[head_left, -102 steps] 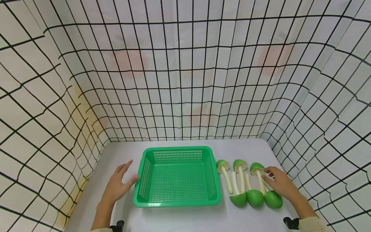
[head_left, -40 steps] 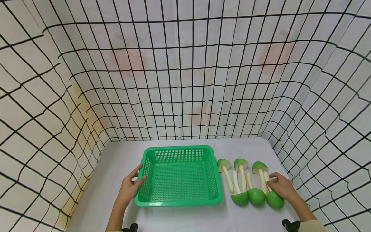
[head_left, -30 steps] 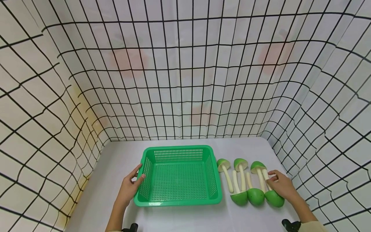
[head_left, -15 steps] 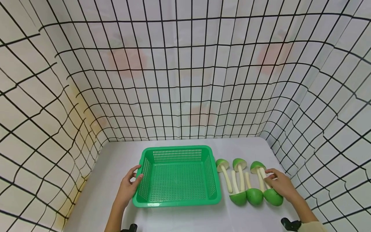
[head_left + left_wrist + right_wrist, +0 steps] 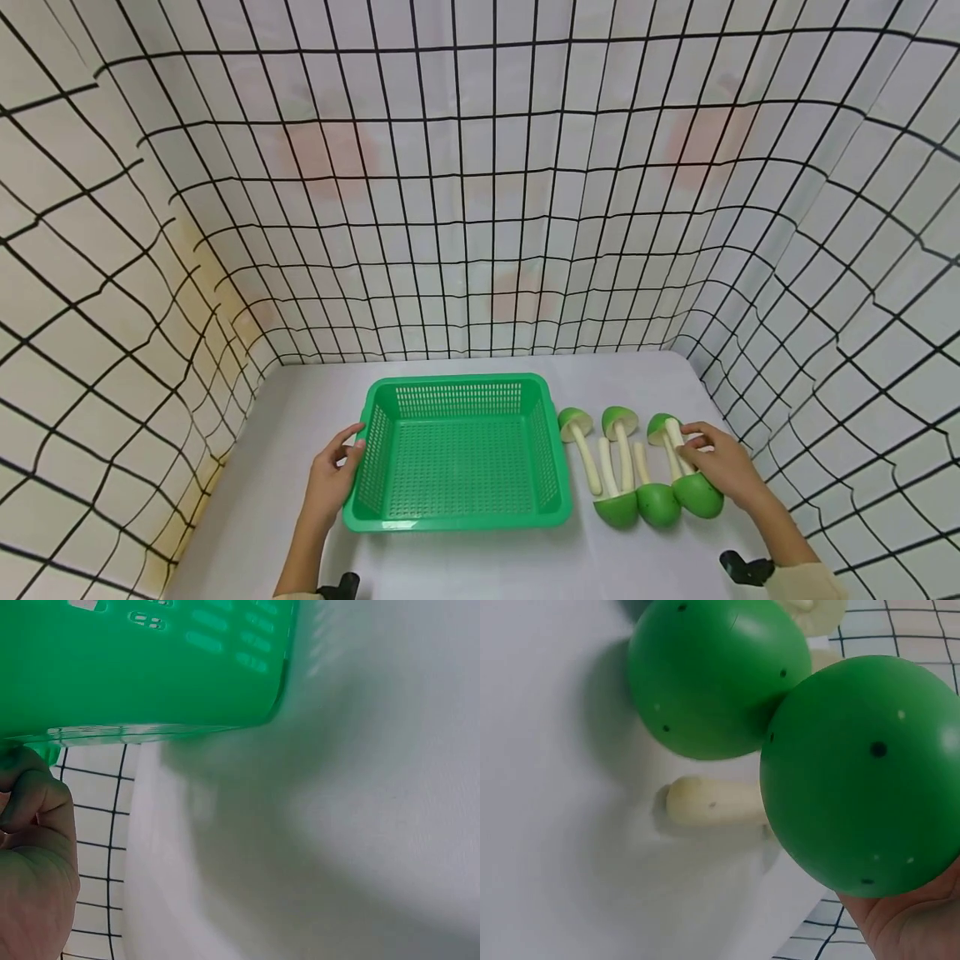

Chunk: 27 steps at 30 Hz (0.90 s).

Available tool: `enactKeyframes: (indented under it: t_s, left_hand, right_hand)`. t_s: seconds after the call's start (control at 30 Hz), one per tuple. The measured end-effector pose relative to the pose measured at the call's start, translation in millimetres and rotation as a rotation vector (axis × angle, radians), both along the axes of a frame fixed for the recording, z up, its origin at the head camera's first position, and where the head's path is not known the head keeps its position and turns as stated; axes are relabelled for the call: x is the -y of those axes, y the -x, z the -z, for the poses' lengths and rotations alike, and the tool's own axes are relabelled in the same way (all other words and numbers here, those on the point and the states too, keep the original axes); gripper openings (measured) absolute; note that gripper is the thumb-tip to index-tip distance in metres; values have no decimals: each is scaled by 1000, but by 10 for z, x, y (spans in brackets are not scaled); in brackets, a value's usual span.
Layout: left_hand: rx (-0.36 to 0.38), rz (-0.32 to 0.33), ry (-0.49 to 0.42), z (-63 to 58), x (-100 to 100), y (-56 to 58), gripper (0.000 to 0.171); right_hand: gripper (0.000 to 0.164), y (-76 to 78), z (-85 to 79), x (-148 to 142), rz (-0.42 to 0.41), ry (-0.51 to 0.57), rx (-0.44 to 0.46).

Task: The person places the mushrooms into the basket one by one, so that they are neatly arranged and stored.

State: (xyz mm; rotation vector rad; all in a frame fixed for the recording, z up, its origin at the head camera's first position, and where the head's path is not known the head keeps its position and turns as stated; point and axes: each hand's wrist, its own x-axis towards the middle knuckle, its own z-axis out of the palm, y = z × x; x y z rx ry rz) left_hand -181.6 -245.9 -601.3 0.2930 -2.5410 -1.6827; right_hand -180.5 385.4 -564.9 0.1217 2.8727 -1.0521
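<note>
My left hand [image 5: 330, 483] grips the left rim of a green plastic basket [image 5: 465, 379], thumb on the rim. In the left wrist view the curled fingers are partly cut off beside the basket wall [image 5: 150, 682]. My right hand [image 5: 722, 462] pinches the pale stem of a green-capped toy mushroom [image 5: 699, 497]. Its spotted round cap [image 5: 862, 772] points toward me and hides most of the fingers in the right wrist view. Under it lies the stem [image 5: 712, 802] of another mushroom, whose cap [image 5: 658, 427] faces away.
Several more toy mushrooms lie right of the basket: two with caps [image 5: 575, 421] at the far side, two with caps [image 5: 615, 510] toward me. Black wire grid [image 5: 480, 250] over white cloth encloses the white table [image 5: 465, 567] at the back and both sides.
The left hand came in from the left and took hold of the basket rim. The right hand closed on the rightmost near mushroom's stem and shifted it away from me and slightly left.
</note>
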Motion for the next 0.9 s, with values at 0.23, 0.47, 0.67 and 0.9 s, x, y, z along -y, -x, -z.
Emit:
enactKeyframes:
  t_s: [0.23,0.47,0.67,0.9]
  left_hand:
    - [23,-17,-5,-52,-22,12,39]
    - [40,-46,-10,-41,-17,19,37]
    - [55,-43,-20,-54,-27,30,36]
    - [70,-27,-104,-70,-41,12,34]
  right_hand:
    - [47,40,-124,132,16,17,-22]
    - [49,116,-211,305,29,141,-16]
    - [51,172,-266,488,59,280,-15]
    - [49,225,-254,753,45,360,-22]
